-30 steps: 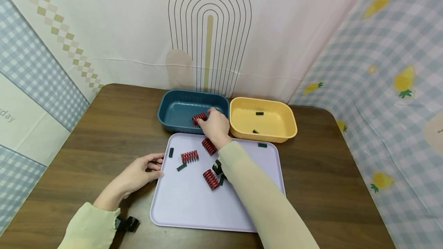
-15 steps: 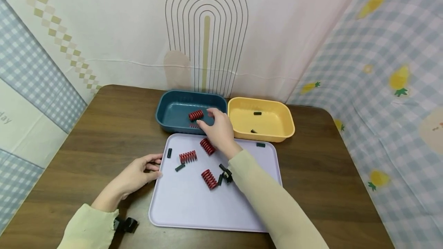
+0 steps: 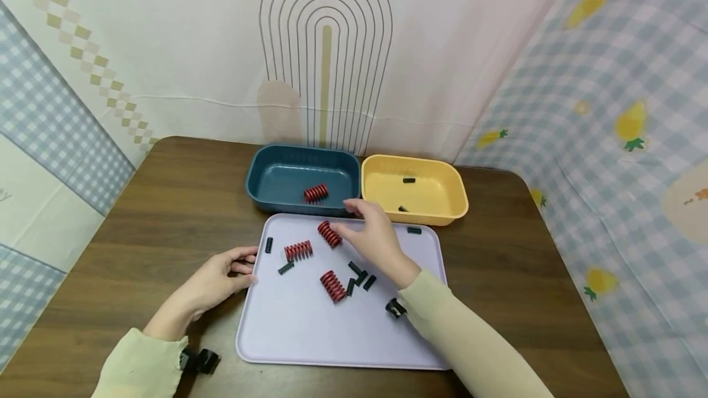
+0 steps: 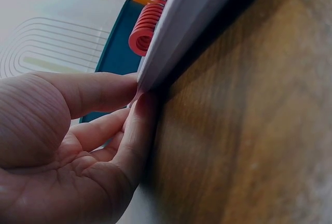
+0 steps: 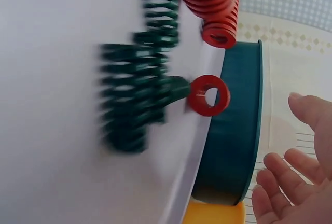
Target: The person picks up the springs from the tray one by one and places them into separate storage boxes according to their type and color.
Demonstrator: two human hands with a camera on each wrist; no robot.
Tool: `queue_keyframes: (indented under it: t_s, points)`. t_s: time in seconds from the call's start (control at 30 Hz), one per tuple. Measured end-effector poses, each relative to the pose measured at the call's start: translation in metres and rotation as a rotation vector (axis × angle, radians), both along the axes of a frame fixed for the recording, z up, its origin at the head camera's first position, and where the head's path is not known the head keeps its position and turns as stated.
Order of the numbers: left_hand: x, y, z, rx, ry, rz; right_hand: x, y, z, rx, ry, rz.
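My left hand [image 3: 221, 278] pinches the left rim of the lilac tray [image 3: 293, 330], thumb and fingers meeting at its edge in the left wrist view. Nothing is in my right hand [image 3: 378, 235], which hovers over the tray's back part with thumb and fingers spread. Just left of its thumb lies a red coil spring [image 3: 330, 234]. Two more, a left red spring [image 3: 298, 250] and a front red spring [image 3: 332, 286], rest on the tray. Several small dark green springs [image 3: 369, 282] lie around them. One red spring [image 3: 316, 193] sits inside the blue bin [image 3: 265, 201].
Behind the tray, the blue bin stands beside a yellow bin [image 3: 461, 204] that holds two small dark springs [image 3: 409, 180]. All rest on a brown wooden table [image 3: 514, 263]. A patterned cloth [image 3: 210, 48] hangs behind the table.
My right hand let go of a red spring, which now lies in the blue bin. The hand then drew back toward me and right, over the tray. My left hand stayed at the rim.
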State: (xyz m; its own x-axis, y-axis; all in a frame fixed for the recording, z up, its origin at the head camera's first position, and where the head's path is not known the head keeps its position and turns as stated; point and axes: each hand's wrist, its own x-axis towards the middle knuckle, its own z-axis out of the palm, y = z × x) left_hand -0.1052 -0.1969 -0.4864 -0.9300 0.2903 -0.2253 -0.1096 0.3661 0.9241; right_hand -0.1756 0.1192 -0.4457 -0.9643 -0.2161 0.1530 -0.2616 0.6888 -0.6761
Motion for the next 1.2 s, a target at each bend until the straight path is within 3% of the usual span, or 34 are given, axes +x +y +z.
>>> queue_keyframes:
  t_s: [0.27,0.57,1.2]
  points:
    - [-0.001,0.002,-0.001,0.012,-0.006,-0.005,0.028,0.037,-0.014,0.062,-0.016,0.041]
    - [-0.001,0.001,0.001,0.008,-0.004,-0.007,0.048,0.060,-0.022,0.113,-0.036,0.069]
    - [0.000,0.001,0.002,-0.009,0.018,-0.014,0.057,0.066,-0.028,0.198,-0.155,0.154]
